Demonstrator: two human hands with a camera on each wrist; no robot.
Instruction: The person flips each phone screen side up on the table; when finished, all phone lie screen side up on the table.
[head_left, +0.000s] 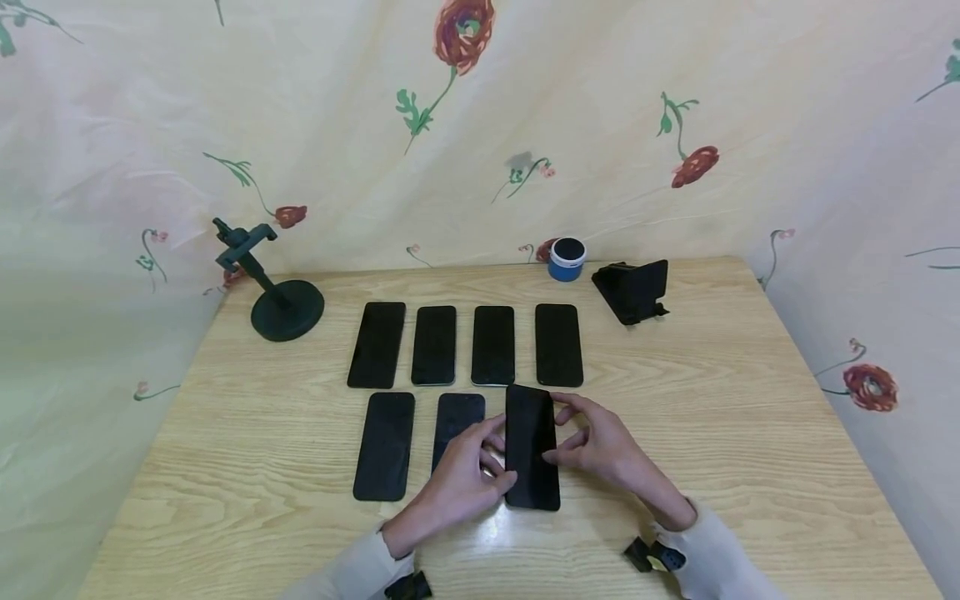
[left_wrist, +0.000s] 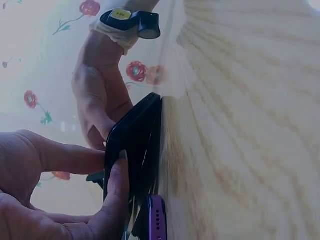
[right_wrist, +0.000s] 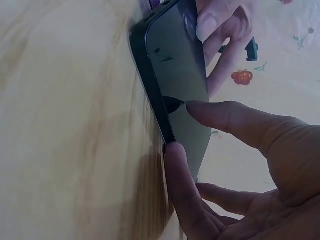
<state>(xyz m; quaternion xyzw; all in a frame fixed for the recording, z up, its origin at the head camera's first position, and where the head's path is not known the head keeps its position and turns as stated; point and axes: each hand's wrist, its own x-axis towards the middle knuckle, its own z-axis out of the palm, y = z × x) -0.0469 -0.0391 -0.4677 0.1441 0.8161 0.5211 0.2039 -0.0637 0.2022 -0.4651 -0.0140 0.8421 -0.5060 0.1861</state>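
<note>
A black smartphone (head_left: 528,425) is held between both hands near the front of the table, its dark screen facing up. My left hand (head_left: 461,479) grips its left edge, with the thumb over the lower corner. From the other side my right hand (head_left: 606,443) pinches the right edge, thumb on the screen and forefinger by the top corner. In the left wrist view the phone (left_wrist: 132,135) leans at an angle to the tabletop; in the right wrist view its lower edge is close to the wood. Another phone (head_left: 457,417) lies partly hidden behind my left hand.
Several dark phones lie in rows, including one at front left (head_left: 384,446) and one at back right (head_left: 558,346). Behind them are a round-based stand (head_left: 287,310), a blue and white cylinder (head_left: 566,260) and a black folding holder (head_left: 633,290). Flowered cloth hangs behind the table.
</note>
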